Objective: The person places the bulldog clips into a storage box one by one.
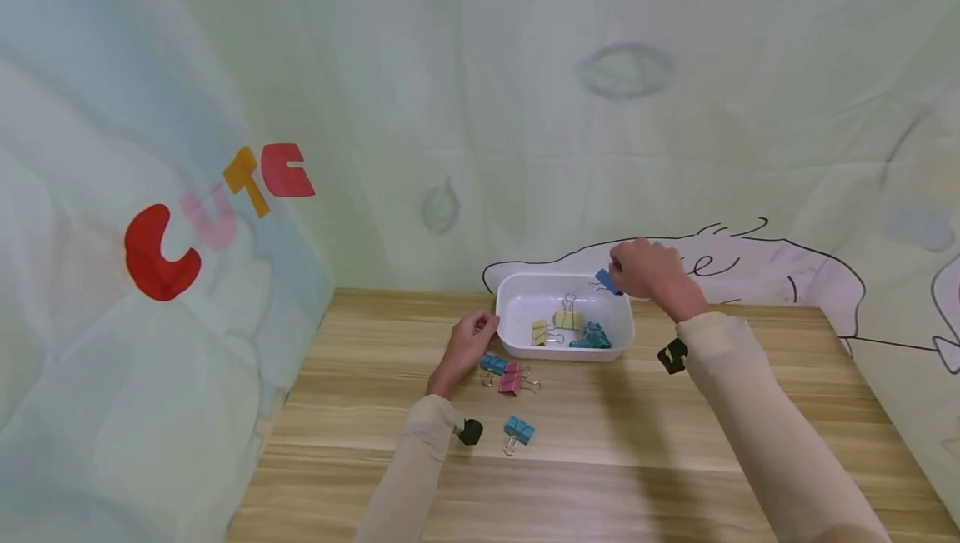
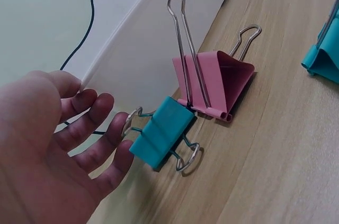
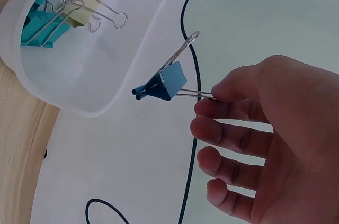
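Thumb and forefinger of my right hand point(image 3: 249, 123) pinch one wire handle of a blue binder clip point(image 3: 170, 81), held up at the right end of a white plastic tray point(image 1: 517, 351). My left hand point(image 1: 471, 341) grips the tray's rim at its left end between thumb and forefinger. Just beside the left fingers, a teal binder clip point(image 2: 162, 131) lies on the table, close to a pink binder clip point(image 2: 209, 83). Nearer the front sits another teal binder clip point(image 1: 519, 430). Inside the tray are yellow binder clips point(image 1: 568, 321) and teal ones point(image 1: 596, 336).
The wooden table point(image 1: 360, 443) runs back to a printed curtain point(image 1: 390, 110) with coloured letters and line drawings. The tray stands near the table's back edge, against the curtain. A black wrist device point(image 1: 672, 356) hangs beside the right sleeve, another point(image 1: 471, 432) beside the left.
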The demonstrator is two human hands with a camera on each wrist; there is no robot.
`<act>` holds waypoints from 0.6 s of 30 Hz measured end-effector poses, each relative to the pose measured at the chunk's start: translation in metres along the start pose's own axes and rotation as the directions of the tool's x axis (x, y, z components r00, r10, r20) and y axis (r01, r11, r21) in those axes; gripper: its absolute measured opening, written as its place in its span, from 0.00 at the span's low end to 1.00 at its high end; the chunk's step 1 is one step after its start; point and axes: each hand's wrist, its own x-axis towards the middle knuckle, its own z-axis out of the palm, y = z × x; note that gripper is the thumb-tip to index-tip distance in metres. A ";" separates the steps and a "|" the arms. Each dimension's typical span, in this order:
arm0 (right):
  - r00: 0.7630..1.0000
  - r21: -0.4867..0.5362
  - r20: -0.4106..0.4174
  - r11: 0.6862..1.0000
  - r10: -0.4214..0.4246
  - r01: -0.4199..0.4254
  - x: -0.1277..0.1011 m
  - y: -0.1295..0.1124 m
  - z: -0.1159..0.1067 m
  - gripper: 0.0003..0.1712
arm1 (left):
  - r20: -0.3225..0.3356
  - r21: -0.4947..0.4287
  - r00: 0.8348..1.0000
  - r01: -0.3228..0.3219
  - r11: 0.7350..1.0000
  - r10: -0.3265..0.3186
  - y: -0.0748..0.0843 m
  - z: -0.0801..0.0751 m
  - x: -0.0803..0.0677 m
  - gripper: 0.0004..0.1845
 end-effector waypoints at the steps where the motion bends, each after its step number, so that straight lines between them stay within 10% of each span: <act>1: 1.000 -0.002 -0.001 1.000 0.003 -0.003 0.000 0.000 0.000 0.09 | -0.002 0.003 1.000 -0.004 1.000 0.004 0.000 0.000 0.000 0.17; 18: 1.000 -0.016 -0.021 1.000 0.012 -0.012 0.004 0.003 -0.005 0.12 | -0.015 -0.010 1.000 0.006 1.000 -0.006 -0.002 0.002 0.001 0.16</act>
